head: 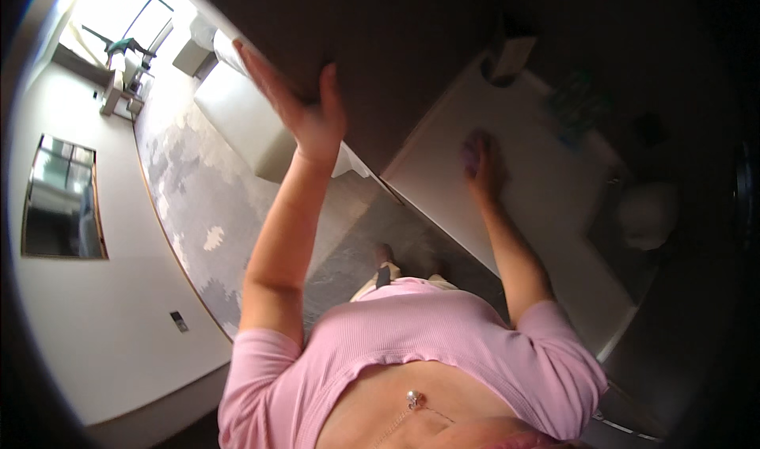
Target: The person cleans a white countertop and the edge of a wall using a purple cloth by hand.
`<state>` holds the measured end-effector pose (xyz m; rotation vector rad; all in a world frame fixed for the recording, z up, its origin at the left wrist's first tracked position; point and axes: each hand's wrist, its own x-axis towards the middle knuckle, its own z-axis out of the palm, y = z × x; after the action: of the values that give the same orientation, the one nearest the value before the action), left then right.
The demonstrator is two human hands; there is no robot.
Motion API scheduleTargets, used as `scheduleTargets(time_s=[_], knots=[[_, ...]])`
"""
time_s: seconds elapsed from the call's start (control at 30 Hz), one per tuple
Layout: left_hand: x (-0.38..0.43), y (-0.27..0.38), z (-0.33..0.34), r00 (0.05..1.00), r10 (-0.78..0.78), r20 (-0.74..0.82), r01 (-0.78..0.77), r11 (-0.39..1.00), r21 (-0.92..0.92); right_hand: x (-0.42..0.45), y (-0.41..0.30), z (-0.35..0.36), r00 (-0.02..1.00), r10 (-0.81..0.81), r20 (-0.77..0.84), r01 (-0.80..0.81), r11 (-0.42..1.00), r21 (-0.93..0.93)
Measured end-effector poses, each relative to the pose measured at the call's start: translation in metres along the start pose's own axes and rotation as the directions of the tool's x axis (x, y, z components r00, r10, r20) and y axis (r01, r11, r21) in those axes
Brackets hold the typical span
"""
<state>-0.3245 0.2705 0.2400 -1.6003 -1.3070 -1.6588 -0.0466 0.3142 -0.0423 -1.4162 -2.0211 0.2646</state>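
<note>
My left hand (309, 108) is raised at upper centre, its fingers extended and its thumb spread apart. It holds nothing and overlaps the edge of a dark surface; whether it touches that surface I cannot tell. My right hand (488, 173) reaches over a pale countertop (439, 158) in shadow. Its fingers are closed around a small purple object (472, 154), perhaps a cloth or sponge, blurred and dim. The hand appears to be at the countertop's surface. Near the counter's far edge stands a box-like container (512, 57).
Left of me lies a bed (237, 111) on a grey patterned carpet (196, 194). A framed mirror (65, 200) hangs on the pale wall (136, 211). A desk (116, 93) stands beyond. Right, in shadow, are a greenish object (579, 102) and a rounded white object (647, 214).
</note>
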Motion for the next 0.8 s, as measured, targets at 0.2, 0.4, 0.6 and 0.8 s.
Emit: scheduleTargets(time_s=[0.2, 0.4, 0.6, 0.8], knots=[[-0.006, 0.0, -0.004, 0.999, 0.03, 0.026, -0.03, 1.0, -0.004, 0.11, 0.024, 0.066, 0.978, -0.169, -0.119, 0.149, 0.976, -0.16], [-0.004, 0.003, -0.003, 0.995, 0.074, 0.074, -0.072, 0.997, -0.028, 0.153, -0.004, 0.05, 0.988, -0.127, -0.086, 0.1, 0.961, -0.26], [-0.007, 0.002, -0.001, 0.999, 0.041, 0.032, -0.038, 0.996, -0.078, 0.046, -0.029, 0.084, 0.978, -0.16, 0.132, 0.118, 0.953, 0.279], [0.003, 0.008, 0.002, 0.999, 0.001, -0.036, -0.002, 1.0, -0.014, -0.036, -0.131, 0.031, 0.955, -0.247, 0.164, 0.224, 0.964, 0.147]])
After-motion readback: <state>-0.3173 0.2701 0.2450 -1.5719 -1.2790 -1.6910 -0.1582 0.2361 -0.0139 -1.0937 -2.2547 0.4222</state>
